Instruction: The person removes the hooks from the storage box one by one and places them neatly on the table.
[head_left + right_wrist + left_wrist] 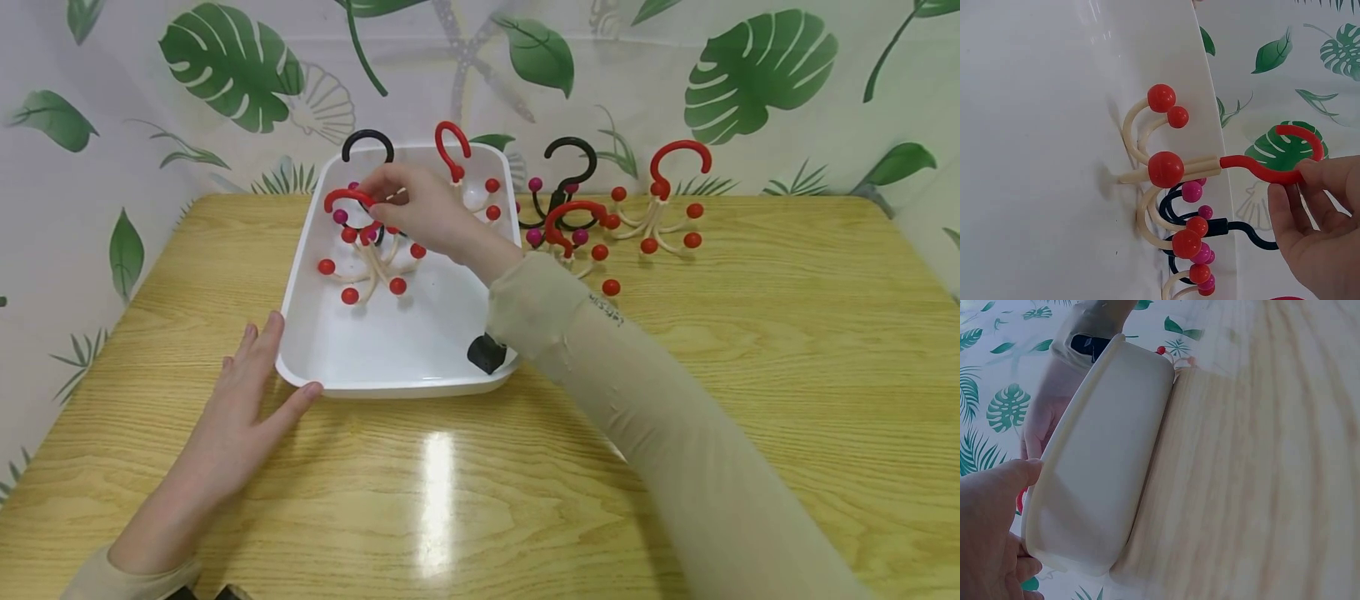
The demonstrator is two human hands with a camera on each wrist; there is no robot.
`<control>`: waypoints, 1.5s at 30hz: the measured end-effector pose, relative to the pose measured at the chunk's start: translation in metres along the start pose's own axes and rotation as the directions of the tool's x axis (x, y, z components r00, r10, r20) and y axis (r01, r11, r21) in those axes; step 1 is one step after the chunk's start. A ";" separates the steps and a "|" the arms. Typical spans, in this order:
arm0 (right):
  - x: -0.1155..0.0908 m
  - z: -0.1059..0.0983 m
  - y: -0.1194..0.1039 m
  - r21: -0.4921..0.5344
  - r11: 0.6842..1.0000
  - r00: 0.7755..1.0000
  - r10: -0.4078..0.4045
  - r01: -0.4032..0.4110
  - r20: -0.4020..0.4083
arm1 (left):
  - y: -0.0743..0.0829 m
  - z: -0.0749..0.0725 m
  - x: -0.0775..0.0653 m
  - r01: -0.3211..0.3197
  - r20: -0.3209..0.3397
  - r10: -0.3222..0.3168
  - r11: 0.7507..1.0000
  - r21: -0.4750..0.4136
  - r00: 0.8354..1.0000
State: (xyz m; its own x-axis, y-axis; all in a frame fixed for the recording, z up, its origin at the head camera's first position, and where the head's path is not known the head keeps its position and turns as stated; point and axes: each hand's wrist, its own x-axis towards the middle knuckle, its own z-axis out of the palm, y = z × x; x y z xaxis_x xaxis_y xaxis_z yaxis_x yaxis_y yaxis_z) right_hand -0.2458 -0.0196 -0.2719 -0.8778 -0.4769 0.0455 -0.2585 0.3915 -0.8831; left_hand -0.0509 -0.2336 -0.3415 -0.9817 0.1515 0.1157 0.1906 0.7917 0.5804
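My right hand pinches the red curved top of a multi-arm hook hanger between thumb and fingers. Its cream arms end in red balls, and it stands upright in the left part of a white plastic tray. Just behind it in the tray is a black hook hanger with magenta balls. Another red-topped hanger is at the tray's back right, partly covered by the right hand and wrist. Against the tray's near left corner, my left hand touches the rim with thumb and fingers spread.
To the tray's right, on the wooden table, stand a black hanger and two red-topped hangers, one farther back and one nearer, partly behind the right sleeve. A leaf-patterned covering backs the table.
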 end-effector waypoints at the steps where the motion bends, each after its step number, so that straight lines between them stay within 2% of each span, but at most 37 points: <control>1: 0.000 0.000 0.000 -0.009 1.000 1.000 -0.004 0.004 -0.005 | 0.000 0.000 0.000 0.000 0.001 0.000 1.000 0.001 1.000; 13: -0.014 -0.010 -0.008 -0.007 1.000 1.000 -0.029 0.029 -0.002 | 0.001 -0.001 0.000 0.009 0.012 -0.009 1.000 -0.001 1.000; 20: -0.028 -0.020 -0.018 0.040 0.993 0.993 -0.111 0.112 -0.034 | 0.001 0.000 0.000 0.000 0.006 0.000 1.000 -0.009 1.000; 26: -0.047 -0.033 -0.036 0.057 0.984 0.984 -0.165 0.170 -0.073 | 0.000 0.000 -0.001 -0.012 -0.003 0.012 1.000 -0.011 1.000; 35: -0.083 -0.057 -0.056 0.027 0.956 0.952 -0.287 0.291 -0.101 | 0.001 0.000 -0.001 -0.008 -0.004 0.008 1.000 -0.012 1.000; 45: -0.118 -0.082 -0.058 0.064 0.945 0.938 -0.309 0.322 -0.159 | 0.001 0.000 -0.001 -0.016 -0.002 0.016 1.000 -0.017 1.000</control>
State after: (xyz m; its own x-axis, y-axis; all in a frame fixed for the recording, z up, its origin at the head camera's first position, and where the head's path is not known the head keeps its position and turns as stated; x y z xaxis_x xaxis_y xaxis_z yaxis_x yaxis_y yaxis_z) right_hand -0.1603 0.0780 -0.1874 -0.8076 -0.4427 0.3897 -0.5008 0.1658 -0.8496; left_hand -0.0492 -0.2329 -0.3407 -0.9785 0.1631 0.1266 0.2065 0.7793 0.5917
